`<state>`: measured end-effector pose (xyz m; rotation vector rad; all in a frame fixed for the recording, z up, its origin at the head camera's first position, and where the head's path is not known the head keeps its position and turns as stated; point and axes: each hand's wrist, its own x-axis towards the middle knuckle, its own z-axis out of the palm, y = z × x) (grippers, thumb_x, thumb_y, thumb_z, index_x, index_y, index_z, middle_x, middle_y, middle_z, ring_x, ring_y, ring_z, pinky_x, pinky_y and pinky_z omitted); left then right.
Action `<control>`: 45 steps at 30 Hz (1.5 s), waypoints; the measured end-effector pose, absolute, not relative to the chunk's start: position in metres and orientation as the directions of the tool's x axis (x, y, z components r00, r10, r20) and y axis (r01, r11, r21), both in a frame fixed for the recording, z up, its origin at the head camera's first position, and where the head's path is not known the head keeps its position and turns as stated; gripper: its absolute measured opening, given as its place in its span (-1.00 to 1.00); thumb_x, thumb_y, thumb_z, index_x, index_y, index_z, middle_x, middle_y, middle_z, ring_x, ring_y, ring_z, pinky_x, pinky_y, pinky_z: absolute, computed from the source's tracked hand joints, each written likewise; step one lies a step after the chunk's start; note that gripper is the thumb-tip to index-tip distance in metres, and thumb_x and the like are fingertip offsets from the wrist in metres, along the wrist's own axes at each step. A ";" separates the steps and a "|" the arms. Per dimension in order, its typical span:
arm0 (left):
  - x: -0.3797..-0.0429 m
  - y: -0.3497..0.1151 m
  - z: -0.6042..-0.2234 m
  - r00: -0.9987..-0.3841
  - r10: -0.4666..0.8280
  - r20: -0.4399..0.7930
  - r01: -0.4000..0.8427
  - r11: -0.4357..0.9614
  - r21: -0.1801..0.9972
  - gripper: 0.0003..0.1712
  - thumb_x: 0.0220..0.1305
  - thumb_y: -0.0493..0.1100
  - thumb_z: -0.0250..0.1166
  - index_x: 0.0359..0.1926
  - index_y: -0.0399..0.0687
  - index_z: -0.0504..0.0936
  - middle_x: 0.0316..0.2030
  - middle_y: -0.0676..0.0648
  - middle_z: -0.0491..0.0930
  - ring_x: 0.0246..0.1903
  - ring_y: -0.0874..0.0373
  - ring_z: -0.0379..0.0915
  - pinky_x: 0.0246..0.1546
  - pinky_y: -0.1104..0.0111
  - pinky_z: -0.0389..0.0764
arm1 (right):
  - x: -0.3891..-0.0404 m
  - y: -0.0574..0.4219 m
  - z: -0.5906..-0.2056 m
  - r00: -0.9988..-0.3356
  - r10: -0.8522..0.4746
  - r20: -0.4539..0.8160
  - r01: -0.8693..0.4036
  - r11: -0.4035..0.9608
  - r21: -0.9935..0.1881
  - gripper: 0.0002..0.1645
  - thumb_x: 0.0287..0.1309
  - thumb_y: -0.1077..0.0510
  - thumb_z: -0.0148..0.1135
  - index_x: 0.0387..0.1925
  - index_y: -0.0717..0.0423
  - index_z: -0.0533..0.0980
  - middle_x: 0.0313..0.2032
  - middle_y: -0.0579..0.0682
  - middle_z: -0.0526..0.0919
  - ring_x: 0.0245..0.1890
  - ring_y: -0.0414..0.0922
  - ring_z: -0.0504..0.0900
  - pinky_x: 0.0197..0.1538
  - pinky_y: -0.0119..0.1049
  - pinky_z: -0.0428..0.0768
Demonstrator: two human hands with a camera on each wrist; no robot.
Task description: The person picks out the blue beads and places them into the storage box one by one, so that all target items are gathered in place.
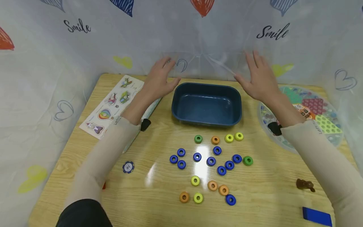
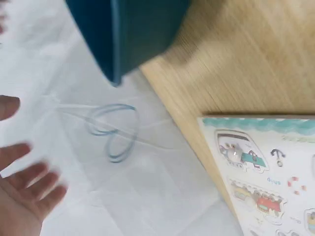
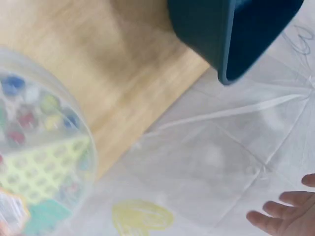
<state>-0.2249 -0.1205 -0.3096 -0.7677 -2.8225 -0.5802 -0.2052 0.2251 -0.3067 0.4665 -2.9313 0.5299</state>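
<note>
A dark blue rectangular tub (image 1: 206, 122) stands at the back middle of the table with nothing inside. My left hand (image 1: 161, 78) is raised beyond its left end, fingers spread and holding nothing. Past the right end my right hand (image 1: 258, 78) hovers likewise, its fingers extended. Both wrist views show the hands apart from the tub. In front of the tub lie several small rings scattered flat: blue rings (image 1: 211, 165), orange rings (image 1: 184, 201), yellow rings (image 1: 198, 202) and green rings (image 1: 248, 165).
A sticker sheet (image 1: 93, 121) lies under my left forearm, a poker chip (image 1: 128, 171) near it. On the right are a round clear case (image 1: 336, 138) of coloured pieces, a brown figurine (image 1: 304, 184) and a blue block (image 1: 317, 216). A printed white sheet (image 1: 170, 28) hangs behind.
</note>
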 end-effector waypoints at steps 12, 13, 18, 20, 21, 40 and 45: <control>-0.113 -0.162 -0.341 -0.761 0.624 0.174 0.535 0.454 0.712 -0.76 0.10 -0.23 0.36 -0.15 -0.09 0.65 -0.28 0.06 0.60 -0.33 0.18 0.51 -0.36 0.30 0.57 | -0.149 0.260 -0.333 -0.980 -0.173 -0.096 -0.026 0.595 -0.803 -0.28 0.36 -0.13 -0.14 0.41 0.09 0.01 0.31 0.19 0.18 0.16 0.20 0.31 0.06 -0.07 0.44; -0.105 -0.164 -0.347 -0.761 0.633 0.145 0.511 0.446 0.735 -0.74 0.09 -0.24 0.37 -0.15 -0.07 0.65 -0.27 0.06 0.60 -0.32 0.17 0.51 -0.36 0.30 0.58 | -0.146 0.259 -0.337 -0.979 -0.174 -0.106 -0.011 0.565 -0.825 -0.29 0.36 -0.11 -0.13 0.41 0.11 0.01 0.30 0.20 0.18 0.16 0.18 0.32 0.04 -0.17 0.48; -0.065 -0.174 -0.377 -0.763 0.646 0.026 0.393 0.432 0.812 -0.54 -0.04 -0.31 0.45 -0.03 -0.12 0.60 -0.21 -0.03 0.59 -0.24 0.06 0.49 -0.31 0.29 0.58 | -0.133 0.246 -0.362 -0.965 -0.173 -0.195 0.119 0.374 -0.920 -0.27 0.38 -0.02 -0.09 0.41 0.18 -0.06 0.34 0.23 0.09 0.23 0.13 0.25 0.08 -0.28 0.46; -0.052 -0.174 -0.388 -0.766 0.642 0.010 0.370 0.428 0.825 -0.45 -0.09 -0.32 0.48 0.02 -0.16 0.56 -0.20 -0.06 0.57 -0.25 0.05 0.48 -0.32 0.28 0.58 | -0.127 0.240 -0.370 -0.958 -0.160 -0.237 0.176 0.323 -0.930 -0.26 0.37 0.00 -0.08 0.41 0.21 -0.08 0.35 0.24 0.06 0.25 0.12 0.23 0.11 -0.21 0.43; -0.046 -0.173 -0.394 -0.770 0.637 0.010 0.364 0.427 0.828 -0.42 -0.10 -0.31 0.49 0.03 -0.16 0.55 -0.20 -0.06 0.56 -0.27 0.05 0.47 -0.33 0.28 0.58 | -0.125 0.238 -0.373 -0.956 -0.151 -0.252 0.196 0.310 -0.930 -0.25 0.38 0.00 -0.09 0.41 0.22 -0.09 0.35 0.25 0.06 0.25 0.12 0.23 0.11 -0.20 0.42; -0.021 -0.157 -0.424 -0.831 0.551 0.070 0.357 0.433 0.828 -0.56 -0.15 -0.34 0.51 -0.14 -0.16 0.64 -0.33 0.04 0.53 -0.41 0.15 0.42 -0.51 0.40 0.49 | -0.112 0.222 -0.385 -0.945 -0.129 -0.299 0.269 0.209 -0.940 -0.27 0.37 0.03 -0.08 0.42 0.17 -0.08 0.30 0.27 0.15 0.19 0.12 0.31 0.09 -0.13 0.41; -0.022 -0.155 -0.426 -0.827 0.557 0.078 0.358 0.415 0.836 -0.60 -0.16 -0.34 0.51 -0.19 -0.14 0.65 -0.32 0.05 0.54 -0.41 0.16 0.43 -0.54 0.42 0.47 | -0.113 0.222 -0.387 -0.945 -0.133 -0.300 0.270 0.205 -0.941 -0.30 0.39 0.04 -0.12 0.41 0.19 -0.06 0.30 0.27 0.15 0.18 0.12 0.32 0.08 -0.14 0.42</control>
